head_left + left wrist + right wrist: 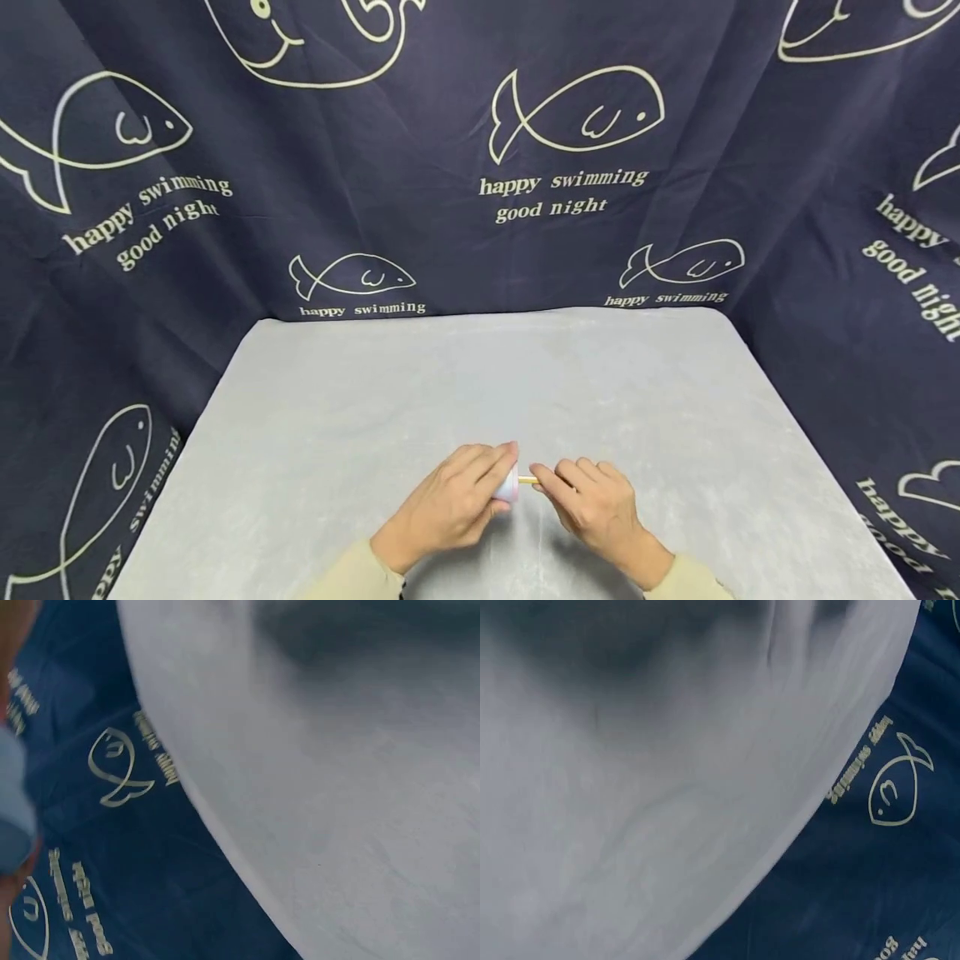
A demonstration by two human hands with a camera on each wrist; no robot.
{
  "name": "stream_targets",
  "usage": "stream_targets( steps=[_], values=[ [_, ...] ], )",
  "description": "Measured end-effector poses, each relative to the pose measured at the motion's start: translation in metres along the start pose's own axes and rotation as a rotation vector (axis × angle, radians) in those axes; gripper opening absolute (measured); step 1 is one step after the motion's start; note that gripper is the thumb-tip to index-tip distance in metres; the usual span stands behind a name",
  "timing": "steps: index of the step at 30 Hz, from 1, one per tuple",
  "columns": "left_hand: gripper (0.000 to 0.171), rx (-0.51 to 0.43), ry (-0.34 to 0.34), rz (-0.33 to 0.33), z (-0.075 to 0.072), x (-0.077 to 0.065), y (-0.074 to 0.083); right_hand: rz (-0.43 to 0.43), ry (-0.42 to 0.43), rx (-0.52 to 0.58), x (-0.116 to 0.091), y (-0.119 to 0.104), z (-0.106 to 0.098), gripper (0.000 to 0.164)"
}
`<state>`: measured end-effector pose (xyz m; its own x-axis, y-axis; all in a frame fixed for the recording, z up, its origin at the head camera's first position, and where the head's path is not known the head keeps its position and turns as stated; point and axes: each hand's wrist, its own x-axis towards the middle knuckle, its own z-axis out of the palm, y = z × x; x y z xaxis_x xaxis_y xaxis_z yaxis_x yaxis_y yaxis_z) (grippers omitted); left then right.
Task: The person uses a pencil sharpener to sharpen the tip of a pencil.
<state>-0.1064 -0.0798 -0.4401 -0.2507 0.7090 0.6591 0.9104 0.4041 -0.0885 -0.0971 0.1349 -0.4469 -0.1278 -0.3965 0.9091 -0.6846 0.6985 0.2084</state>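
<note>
My left hand (456,495) grips a small pale-blue pencil sharpener (508,487) with a pink rim, fingers over its top and thumb below. A thin yellow pencil (528,480) runs from the sharpener's rim across to my right hand (597,505), which pinches it between thumb and curled fingers. Where the pencil meets the sharpener, its tip is hidden. Both hands are just above the near part of the table. At the left edge of the left wrist view, part of the blue sharpener (12,802) shows, blurred. The right wrist view shows neither hand nor pencil.
A pale grey cloth covers the table (480,375). Dark blue curtains (450,192) with white fish drawings and lettering stand behind it and on both sides. Shadows of the hands fall on the cloth.
</note>
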Motion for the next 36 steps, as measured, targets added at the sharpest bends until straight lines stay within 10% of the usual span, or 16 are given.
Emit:
stream_targets(
  steps=[4,9,13,19,26,36],
  values=[
    [0.047,0.092,0.086,0.105,0.005,-0.002,0.004,0.216,-0.199,0.251,-0.005,-0.009,-0.009,0.032],
    [0.042,0.14,0.167,0.259,0.003,-0.002,0.001,0.737,-0.762,0.758,0.006,-0.005,-0.025,0.013],
    [0.038,0.207,0.205,0.328,-0.005,0.003,0.003,0.897,-0.984,0.961,0.013,0.006,-0.025,0.018],
    [0.037,0.302,0.169,0.308,-0.009,0.001,-0.005,0.632,-0.722,0.667,0.0,-0.002,-0.02,0.009],
    [0.042,0.199,0.178,0.192,-0.002,-0.008,-0.011,0.155,-0.394,0.23,-0.013,-0.003,-0.015,0.031],
    [0.045,0.102,0.239,0.266,-0.009,0.006,0.009,-0.004,-0.02,0.24,0.005,-0.006,-0.021,0.036]
  ],
)
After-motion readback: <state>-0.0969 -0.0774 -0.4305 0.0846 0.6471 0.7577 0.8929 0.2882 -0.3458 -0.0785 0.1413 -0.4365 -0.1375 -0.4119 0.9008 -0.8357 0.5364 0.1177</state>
